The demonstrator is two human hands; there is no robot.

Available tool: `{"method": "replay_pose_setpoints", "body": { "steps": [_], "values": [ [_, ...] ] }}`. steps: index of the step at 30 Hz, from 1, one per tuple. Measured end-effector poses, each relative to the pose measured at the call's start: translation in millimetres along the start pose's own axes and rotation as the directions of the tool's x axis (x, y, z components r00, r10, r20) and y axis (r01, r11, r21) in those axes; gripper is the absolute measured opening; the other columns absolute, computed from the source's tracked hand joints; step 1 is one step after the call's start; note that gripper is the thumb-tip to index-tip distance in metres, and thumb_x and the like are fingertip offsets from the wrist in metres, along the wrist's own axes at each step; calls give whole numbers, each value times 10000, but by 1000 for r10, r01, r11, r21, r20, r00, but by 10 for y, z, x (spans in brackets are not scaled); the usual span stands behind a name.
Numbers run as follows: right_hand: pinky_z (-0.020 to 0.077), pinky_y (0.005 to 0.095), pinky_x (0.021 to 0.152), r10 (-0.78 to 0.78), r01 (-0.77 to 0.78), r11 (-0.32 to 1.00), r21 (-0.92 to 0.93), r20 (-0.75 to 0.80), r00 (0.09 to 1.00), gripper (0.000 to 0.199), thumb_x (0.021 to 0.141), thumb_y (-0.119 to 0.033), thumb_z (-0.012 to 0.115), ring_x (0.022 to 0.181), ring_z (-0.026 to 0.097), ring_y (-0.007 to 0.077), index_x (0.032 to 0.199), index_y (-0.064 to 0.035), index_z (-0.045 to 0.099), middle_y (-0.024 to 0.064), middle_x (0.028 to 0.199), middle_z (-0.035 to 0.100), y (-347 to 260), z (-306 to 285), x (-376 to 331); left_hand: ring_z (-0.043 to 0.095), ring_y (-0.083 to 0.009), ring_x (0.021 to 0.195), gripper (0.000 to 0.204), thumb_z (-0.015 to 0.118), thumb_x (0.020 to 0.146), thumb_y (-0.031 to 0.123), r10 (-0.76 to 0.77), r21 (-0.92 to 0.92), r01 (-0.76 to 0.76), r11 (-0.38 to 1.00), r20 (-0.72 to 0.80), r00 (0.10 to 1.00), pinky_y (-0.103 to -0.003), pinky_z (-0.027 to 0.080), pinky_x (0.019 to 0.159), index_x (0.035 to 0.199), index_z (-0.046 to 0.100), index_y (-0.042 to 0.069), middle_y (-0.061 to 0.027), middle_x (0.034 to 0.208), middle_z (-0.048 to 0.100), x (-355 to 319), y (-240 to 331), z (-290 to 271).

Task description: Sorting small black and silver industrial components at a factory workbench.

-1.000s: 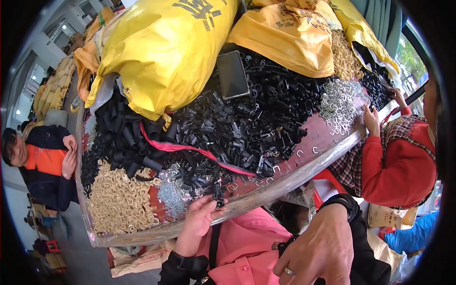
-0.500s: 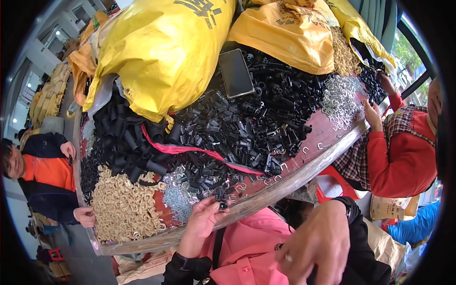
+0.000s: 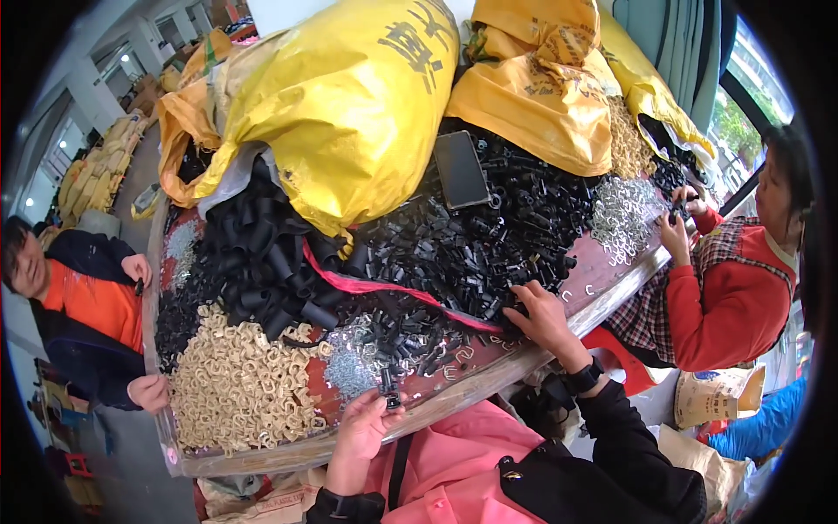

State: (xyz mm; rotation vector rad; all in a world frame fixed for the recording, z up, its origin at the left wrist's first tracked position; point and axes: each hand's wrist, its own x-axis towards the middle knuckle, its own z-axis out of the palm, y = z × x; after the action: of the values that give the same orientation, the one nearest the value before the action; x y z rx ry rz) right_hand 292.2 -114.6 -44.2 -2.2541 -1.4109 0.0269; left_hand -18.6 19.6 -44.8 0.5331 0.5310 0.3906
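A worker's left hand (image 3: 362, 428) pinched a small black clip (image 3: 388, 395) while the right hand (image 3: 543, 316) reached, fingers spread, into the black plastic parts (image 3: 463, 253); gathering singly seemed wisest.

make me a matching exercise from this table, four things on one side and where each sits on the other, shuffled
Things:
1. dark phone
2. beige clips
3. silver rings
4. small black part

Places:
A. heaped at the table's near left corner
B. in the left hand, at its fingers
C. lying flat on the black pile, below the yellow sacks
D. spread by the person in red, far right

Pairs: 1-C, 2-A, 3-D, 4-B
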Motion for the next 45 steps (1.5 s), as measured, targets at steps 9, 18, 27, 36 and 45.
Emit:
{"method": "replay_pose_setpoints", "body": {
  "steps": [9, 18, 27, 36, 45],
  "values": [
    [452, 361, 603, -69, 38, 955, 294, 96, 993, 355, 727, -168, 597, 736, 549, 308, 1049, -47, 509, 127, 807, 531, -5, 3, -35, 610, -224, 768, 176, 503, 818, 49, 24, -40, -25, 999, -22, 999, -288, 515, 658, 979, 532, -17, -201, 968, 577, -45, -85, 7],
    [447, 371, 540, -60, 2, 979, -204, -277, 959, 86, 702, -149, 565, 656, 558, 266, 769, -100, 545, 94, 711, 541, 220, -142, 415, 605, -207, 763, 193, 500, 832, 87, 3, 16, -3, 1000, -36, 999, -299, 512, 661, 993, 523, -17, -180, 959, 580, -56, -34, 12],
    [438, 406, 591, 2, -58, 906, -419, -132, 991, 209, 636, -186, 604, 717, 536, 318, 775, -69, 497, 130, 738, 531, 777, 127, 461, 605, -185, 789, 176, 499, 842, 88, -52, -101, 58, 993, 58, 997, -261, 507, 647, 998, 531, 13, -131, 945, 596, 89, -154, -119],
    [411, 329, 554, 146, -99, 986, 136, -399, 905, 159, 684, -68, 567, 615, 484, 254, 734, -39, 418, 103, 660, 467, 539, 17, 477, 607, -181, 787, 158, 511, 838, 94, -20, -123, 25, 992, 43, 999, -251, 506, 644, 978, 540, 27, -118, 945, 599, 115, -111, -169],
    [420, 231, 582, -79, -187, 519, 834, 264, 961, 84, 809, -79, 521, 616, 488, 81, 757, -14, 511, 9, 690, 536, -659, 45, 293, 605, -194, 805, 181, 534, 825, 92, -23, -80, 26, 996, 37, 999, -252, 502, 677, 991, 524, 22, -99, 939, 593, 223, -135, -98]
  ]
}}
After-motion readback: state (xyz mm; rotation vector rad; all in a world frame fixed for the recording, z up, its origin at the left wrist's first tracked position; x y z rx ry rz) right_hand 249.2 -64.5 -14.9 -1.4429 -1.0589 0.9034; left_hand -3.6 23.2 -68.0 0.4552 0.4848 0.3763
